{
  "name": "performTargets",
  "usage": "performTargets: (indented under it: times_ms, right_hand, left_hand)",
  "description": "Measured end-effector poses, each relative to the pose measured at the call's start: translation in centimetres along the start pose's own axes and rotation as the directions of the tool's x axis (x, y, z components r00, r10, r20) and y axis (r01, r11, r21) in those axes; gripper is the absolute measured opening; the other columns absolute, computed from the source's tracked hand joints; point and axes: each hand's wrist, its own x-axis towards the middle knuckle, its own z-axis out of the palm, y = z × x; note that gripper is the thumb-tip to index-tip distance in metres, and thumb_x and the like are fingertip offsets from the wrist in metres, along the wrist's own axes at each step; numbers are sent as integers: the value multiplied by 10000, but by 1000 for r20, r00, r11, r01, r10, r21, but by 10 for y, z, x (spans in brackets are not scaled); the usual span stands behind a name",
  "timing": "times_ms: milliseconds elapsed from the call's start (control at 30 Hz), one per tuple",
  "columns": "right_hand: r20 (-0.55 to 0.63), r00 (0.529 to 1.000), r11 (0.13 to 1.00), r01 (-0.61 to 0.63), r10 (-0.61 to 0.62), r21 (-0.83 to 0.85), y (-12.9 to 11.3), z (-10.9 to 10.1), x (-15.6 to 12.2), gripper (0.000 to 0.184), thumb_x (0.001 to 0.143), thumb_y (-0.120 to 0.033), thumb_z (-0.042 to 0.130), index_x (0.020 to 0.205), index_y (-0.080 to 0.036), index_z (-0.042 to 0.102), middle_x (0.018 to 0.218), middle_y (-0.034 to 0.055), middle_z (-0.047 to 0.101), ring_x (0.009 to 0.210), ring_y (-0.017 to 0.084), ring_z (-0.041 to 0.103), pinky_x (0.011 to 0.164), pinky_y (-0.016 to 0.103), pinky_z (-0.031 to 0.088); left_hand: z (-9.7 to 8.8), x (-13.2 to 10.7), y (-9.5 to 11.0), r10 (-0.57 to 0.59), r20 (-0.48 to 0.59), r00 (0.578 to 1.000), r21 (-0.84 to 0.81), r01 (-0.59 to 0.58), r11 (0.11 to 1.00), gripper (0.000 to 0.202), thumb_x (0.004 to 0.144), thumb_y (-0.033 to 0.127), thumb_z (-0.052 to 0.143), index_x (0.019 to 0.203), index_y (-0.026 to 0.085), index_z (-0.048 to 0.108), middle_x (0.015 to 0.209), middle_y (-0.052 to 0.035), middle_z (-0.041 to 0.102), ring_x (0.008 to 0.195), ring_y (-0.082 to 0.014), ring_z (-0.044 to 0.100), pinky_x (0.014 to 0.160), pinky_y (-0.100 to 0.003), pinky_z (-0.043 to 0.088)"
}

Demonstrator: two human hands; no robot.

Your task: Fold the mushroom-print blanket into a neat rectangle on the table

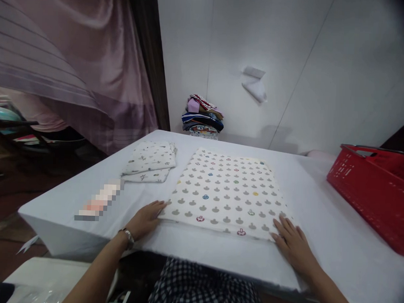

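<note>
Item: patterned cloth [225,192], folded to a flat rectangle
Colour: white ground, rows of small grey motifs, a few in blue, red, yellow and green
Pose: spread flat and smooth, long edges running away from the near rim
Place: middle of the white bench [319,217], near its front edge
Contact: left hand [145,219] at the near left corner, right hand [293,244] at the near right corner

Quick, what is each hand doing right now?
Left hand: open, flat, fingertips touching the white patterned folded cloth.
Right hand: open, flat at the cloth's near right corner.
</note>
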Motion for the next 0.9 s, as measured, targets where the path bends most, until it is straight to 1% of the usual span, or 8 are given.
performTargets:
  times_ms: [67, 167, 267, 333, 467, 600, 733, 900]
  right_hand:
    - [-4, 1000, 1000, -1, 1, 11, -3, -3, 4, 559, 910, -521, 246, 1373, -250, 403, 1487, 52, 268, 1373, 254, 202, 1072, 509, 212]
    - [-63, 997, 999, 39, -38, 16, -10, -12, 20, 524, 930, -456, 221, 1389, -253, 374, 1485, 60, 273, 1373, 259, 198, 1059, 521, 230]
    - [-118, 990, 997, 81, -78, 19, -15, -19, 47, 512, 935, -436, 236, 1403, -259, 341, 1492, 60, 255, 1373, 264, 196, 1049, 515, 252]
    - [-111, 992, 998, 58, -57, 9, -12, -17, 64, 524, 932, -451, 243, 1401, -243, 345, 1493, 70, 255, 1368, 274, 206, 1041, 513, 268]
    - [-59, 998, 998, -25, 22, -52, 6, 1, 78, 555, 921, -463, 248, 1367, -174, 407, 1459, 115, 322, 1343, 299, 261, 1021, 517, 288]
    - [-101, 991, 992, 78, -88, -104, 22, 18, 75, 503, 922, -416, 233, 1317, -219, 474, 1444, 82, 358, 1350, 286, 249, 1032, 521, 265]
    - [-145, 989, 995, 23, -37, -99, 22, 26, 74, 570, 904, -485, 232, 1344, -192, 445, 1445, 95, 353, 1340, 289, 276, 1024, 516, 288]
    - [-178, 983, 997, 31, -43, -67, 21, 30, 73, 579, 881, -513, 250, 1320, -214, 480, 1417, 88, 398, 1333, 292, 295, 1020, 534, 296]
  left_hand:
    - [-7, 6, 7, -57, 31, 998, -60, 58, 996, 531, 696, 222, 456, 1215, 240, 569, 1350, -13, 492, 1244, -206, 450, 1026, -341, 395]
    - [-15, 26, 33, -81, -2, 997, -101, 81, 992, 492, 778, 301, 413, 1252, 245, 536, 1393, -2, 442, 1255, -189, 435, 1016, -314, 397]
    - [-13, 60, 66, -19, -72, 997, -44, 16, 999, 486, 845, 431, 372, 1263, 232, 523, 1414, -23, 415, 1300, -196, 369, 1080, -351, 306]
    - [-5, 83, 78, 11, -61, 998, 28, -10, 1000, 520, 858, 483, 363, 1293, 228, 488, 1456, -40, 345, 1352, -216, 270, 1112, -411, 219]
    - [18, 108, 67, -94, 48, 994, 113, 88, 990, 599, 859, 513, 360, 1380, 220, 362, 1506, -61, 217, 1390, -241, 150, 1109, -487, 150]
    - [30, 107, 46, -108, 51, 993, 100, 103, 990, 591, 864, 513, 352, 1392, 247, 336, 1507, -43, 218, 1392, -219, 146, 1115, -463, 137]
    - [15, 122, 46, -151, 31, 988, 53, 149, 987, 498, 861, 490, 395, 1287, 249, 490, 1438, -45, 377, 1330, -202, 319, 1090, -359, 249]
    - [-10, 193, 56, -270, -52, 962, -7, 270, 963, 440, 891, 417, 361, 1235, 195, 525, 1356, -85, 484, 1232, -217, 448, 1030, -332, 333]
